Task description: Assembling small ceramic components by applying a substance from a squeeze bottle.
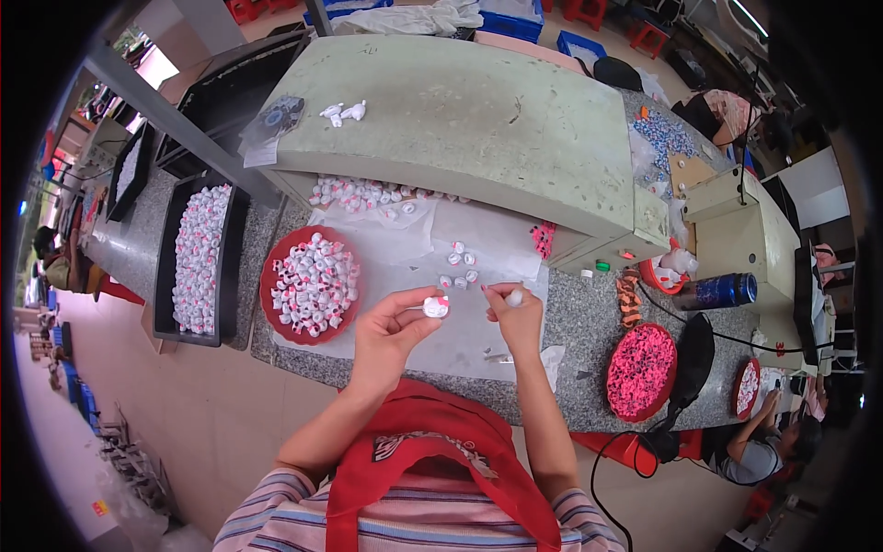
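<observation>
My left hand (pixel 391 329) pinches a small white and pink toy piece (pixel 436 306) between thumb and fingers above a white sheet (pixel 460 322) on the speckled worktop. My right hand (pixel 517 311) is closed on a small white part (pixel 514 297) just right of it; the two hands nearly touch. Several similar white and pink pieces (pixel 460 265) lie loose on the sheet beyond my hands. A red round tray (pixel 269 293) full of such pieces sits to the left.
A black tray (pixel 164 276) of the same pieces lies further left, and a row of them (pixel 368 194) runs under a grey-green raised shelf (pixel 460 120). To the right sit a red bowl of pink bits (pixel 641 371), a blue bottle (pixel 716 292) and another person (pixel 759 446).
</observation>
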Demonstrator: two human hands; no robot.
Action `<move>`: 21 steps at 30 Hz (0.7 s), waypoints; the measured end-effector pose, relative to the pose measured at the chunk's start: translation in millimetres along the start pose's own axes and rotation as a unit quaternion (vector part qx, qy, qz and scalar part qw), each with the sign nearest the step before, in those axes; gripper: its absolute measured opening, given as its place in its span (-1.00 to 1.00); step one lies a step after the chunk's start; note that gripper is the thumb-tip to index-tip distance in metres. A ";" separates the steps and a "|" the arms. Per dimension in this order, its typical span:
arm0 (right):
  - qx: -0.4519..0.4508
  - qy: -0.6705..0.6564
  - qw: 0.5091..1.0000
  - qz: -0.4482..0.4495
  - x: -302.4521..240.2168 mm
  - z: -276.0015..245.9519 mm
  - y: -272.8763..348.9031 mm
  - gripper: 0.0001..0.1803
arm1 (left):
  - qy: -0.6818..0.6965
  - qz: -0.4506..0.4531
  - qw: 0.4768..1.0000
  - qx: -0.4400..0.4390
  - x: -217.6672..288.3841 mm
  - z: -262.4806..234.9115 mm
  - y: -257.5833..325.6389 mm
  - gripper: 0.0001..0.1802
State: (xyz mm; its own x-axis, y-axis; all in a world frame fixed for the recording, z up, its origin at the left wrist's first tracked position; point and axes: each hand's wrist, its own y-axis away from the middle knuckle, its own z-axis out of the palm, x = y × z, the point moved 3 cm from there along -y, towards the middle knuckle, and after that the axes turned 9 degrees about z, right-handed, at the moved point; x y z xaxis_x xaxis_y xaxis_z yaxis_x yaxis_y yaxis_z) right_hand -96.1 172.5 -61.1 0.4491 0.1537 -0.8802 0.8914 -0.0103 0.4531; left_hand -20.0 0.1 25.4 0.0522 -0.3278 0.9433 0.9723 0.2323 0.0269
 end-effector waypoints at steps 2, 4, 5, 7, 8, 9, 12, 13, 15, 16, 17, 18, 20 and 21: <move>-0.098 -0.073 0.992 -0.035 -53.1 -1.2 54.0 -0.94 | -0.012 0.014 1.000 -0.003 2.2 5.1 2.6 -0.62; -0.122 -0.066 0.989 -0.054 -78.6 4.1 90.3 -0.93 | -0.023 0.047 0.998 -0.025 5.7 11.0 6.5 -0.63; -0.149 -0.058 0.985 -0.068 -83.0 6.8 100.5 -0.92 | -0.022 0.049 0.998 -0.030 6.9 13.6 9.2 -0.63; -0.125 -0.049 0.988 -0.080 -83.5 4.4 106.9 -0.90 | -0.023 0.084 0.995 -0.053 13.9 19.0 14.7 -0.66; -0.104 -0.039 0.990 -0.089 -83.4 3.2 109.7 -0.88 | -0.023 0.086 0.995 -0.055 16.3 18.9 16.5 -0.66; -0.104 -0.040 0.990 -0.090 -81.4 3.5 111.9 -0.88 | -0.050 0.097 0.991 -0.071 19.2 18.7 18.1 -0.67; -0.063 -0.032 0.990 -0.123 -77.0 1.0 116.3 -0.87 | -0.044 0.081 0.991 -0.096 32.4 22.3 23.9 -0.69; -0.051 -0.024 0.987 -0.153 -77.6 1.4 119.7 -0.88 | -0.012 0.051 0.993 -0.103 34.9 22.6 26.5 -0.69; -0.037 -0.017 0.982 -0.183 -78.5 2.4 125.6 -0.89 | -0.002 0.066 0.991 -0.112 30.1 18.4 25.9 -0.70; -0.057 -0.055 0.985 -0.154 -78.4 3.5 126.2 -0.88 | 0.008 0.082 0.989 -0.121 29.1 18.2 24.4 -0.70; -0.076 -0.094 0.985 -0.125 -77.8 4.2 126.5 -0.86 | 0.008 0.083 0.989 -0.122 29.1 19.2 25.1 -0.70; -0.075 -0.094 0.985 -0.126 -78.0 2.8 126.8 -0.86 | 0.037 0.052 0.992 -0.110 28.6 21.4 26.7 -0.71; -0.056 -0.024 0.977 -0.205 -81.8 -1.1 130.5 -0.83 | 0.064 0.021 0.993 -0.097 26.3 24.5 30.7 -0.72; -0.057 -0.024 0.977 -0.205 -81.6 -1.3 130.4 -0.83 | 0.037 0.058 0.993 -0.099 26.6 25.5 31.8 -0.72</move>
State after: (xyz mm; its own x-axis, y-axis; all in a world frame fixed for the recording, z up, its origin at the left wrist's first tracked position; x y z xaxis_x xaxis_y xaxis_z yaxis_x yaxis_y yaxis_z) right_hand -16.6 159.9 70.0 0.0607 0.0750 -0.9953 0.9858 0.1522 0.0716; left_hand 6.5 22.1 59.8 0.1748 -0.3769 0.9096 0.9843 0.0891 -0.1522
